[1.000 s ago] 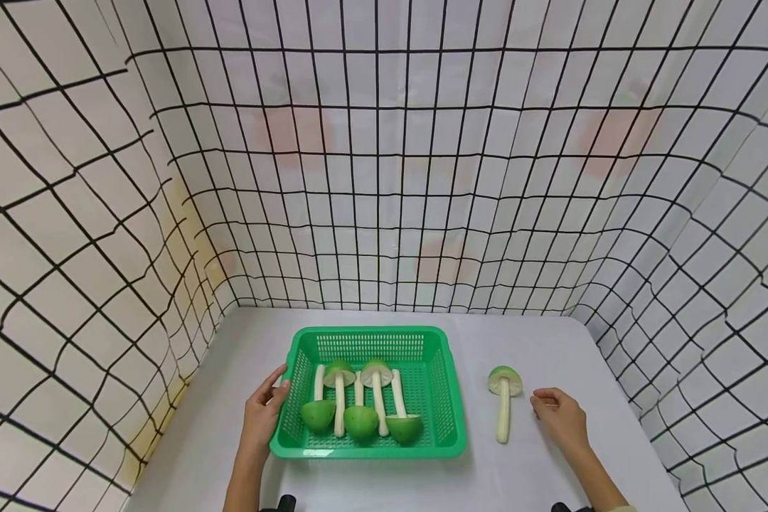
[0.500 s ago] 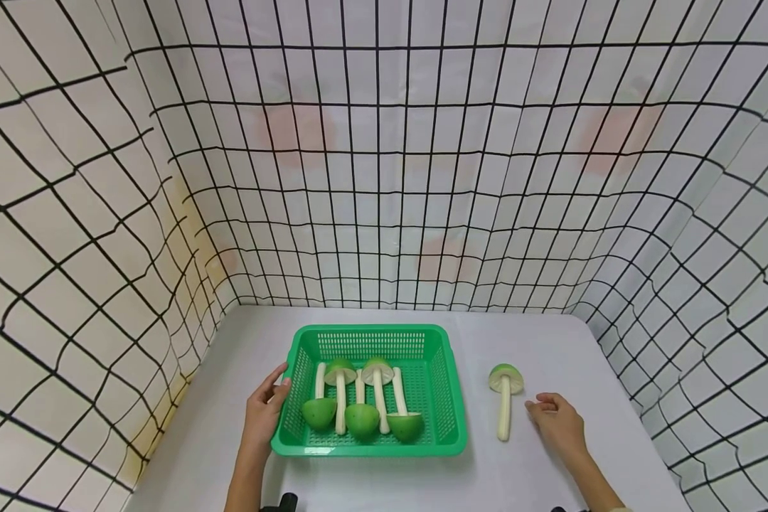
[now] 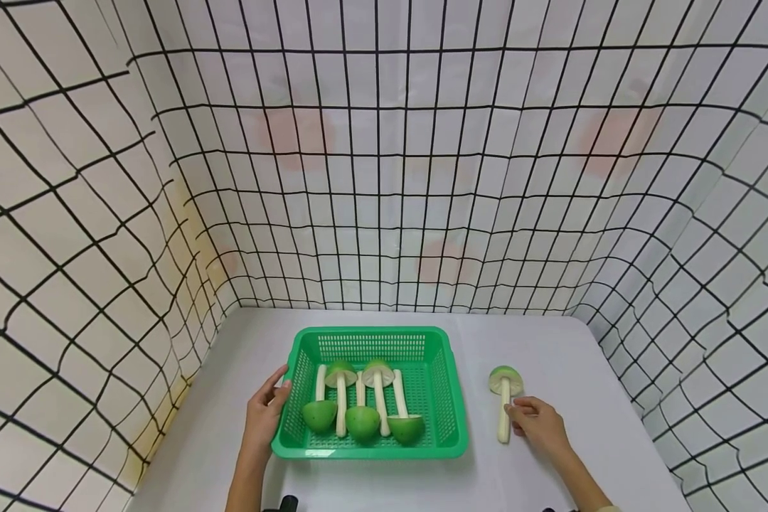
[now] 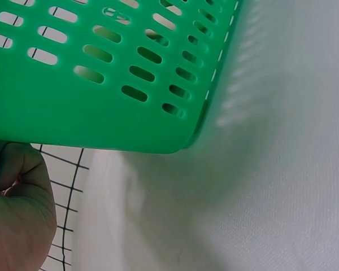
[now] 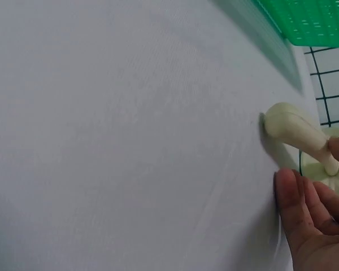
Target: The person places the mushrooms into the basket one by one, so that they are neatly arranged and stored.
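A green plastic basket (image 3: 371, 331) sits on the white table and holds several toy mushrooms (image 3: 361, 419) with green caps and pale stems, laid side by side. My left hand (image 3: 270, 402) rests against the basket's left wall with fairly straight fingers. The left wrist view shows that wall (image 4: 101, 113) close up, with my left hand (image 4: 17, 214) below it. A loose mushroom (image 3: 505, 384) lies right of the basket. My right hand (image 3: 523, 416) has its fingertips at the stem. In the right wrist view the stem (image 5: 294, 127) lies flat, with my right hand's fingers (image 5: 308, 214) just beside it.
White walls with a black grid (image 3: 384, 178) enclose the table (image 3: 550, 341) on the left, back and right. A corner of the basket (image 5: 311, 20) shows at the top of the right wrist view.
My right hand has slid left across the table until its fingertips reach the loose mushroom's stem. The left hand, the basket and the mushroom have not moved.
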Available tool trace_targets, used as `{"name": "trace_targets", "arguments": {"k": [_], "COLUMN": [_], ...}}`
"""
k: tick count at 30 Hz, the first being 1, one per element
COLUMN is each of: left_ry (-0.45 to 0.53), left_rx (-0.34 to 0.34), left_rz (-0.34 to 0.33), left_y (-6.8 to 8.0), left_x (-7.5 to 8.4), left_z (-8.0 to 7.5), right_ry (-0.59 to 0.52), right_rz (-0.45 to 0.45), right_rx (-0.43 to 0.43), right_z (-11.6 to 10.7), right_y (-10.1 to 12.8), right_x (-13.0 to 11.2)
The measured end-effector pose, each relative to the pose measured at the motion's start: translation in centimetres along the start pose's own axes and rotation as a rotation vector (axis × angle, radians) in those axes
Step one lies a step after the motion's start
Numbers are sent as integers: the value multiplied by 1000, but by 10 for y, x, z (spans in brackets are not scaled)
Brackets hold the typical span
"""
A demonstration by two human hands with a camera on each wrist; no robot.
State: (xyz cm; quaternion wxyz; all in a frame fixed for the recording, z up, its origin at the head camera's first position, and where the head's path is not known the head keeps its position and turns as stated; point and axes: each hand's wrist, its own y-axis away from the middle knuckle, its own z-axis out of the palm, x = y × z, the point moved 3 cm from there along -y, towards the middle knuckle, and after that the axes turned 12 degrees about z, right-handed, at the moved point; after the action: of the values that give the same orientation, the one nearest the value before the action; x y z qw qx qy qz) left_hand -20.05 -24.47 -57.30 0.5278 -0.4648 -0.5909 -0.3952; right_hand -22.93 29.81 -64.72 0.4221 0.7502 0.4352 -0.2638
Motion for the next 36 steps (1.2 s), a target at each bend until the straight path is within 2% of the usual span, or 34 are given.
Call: {"name": "trace_targets", "arguments": {"k": [3,10,18,21,24,31,33,36], "left_ry": [-6,-14,-18,-20,-16,-11,-9,-5], "left_rx": [-3,-1,5,13,17,-4,-6,-2], "left_rz": [-1,-8,-21,-15,-12,-20,-23,-18], "left_y": [0,0,-13,-14,-14,-3,-3,-7], "left_x": [1,0,-30,-35,-33,-8,-9,-19], "left_z": [1,1,-1,-2,-1,1,1,0], "right_ry": [-27,9,10,13,3,-71,-89,-115], "right_rz": [-11,-25,-58,-58,-58,-88,-100,-120], "right_rx": [-23,-24,-5,-2,-3,-14,-21,-29], "right_z": [5,17,15,13,10,6,5,4], "right_y": [2,2,7,9,10,11,14,20], "right_x": [-4,-5,-12,-14,-16,-24,-28,-37]}}
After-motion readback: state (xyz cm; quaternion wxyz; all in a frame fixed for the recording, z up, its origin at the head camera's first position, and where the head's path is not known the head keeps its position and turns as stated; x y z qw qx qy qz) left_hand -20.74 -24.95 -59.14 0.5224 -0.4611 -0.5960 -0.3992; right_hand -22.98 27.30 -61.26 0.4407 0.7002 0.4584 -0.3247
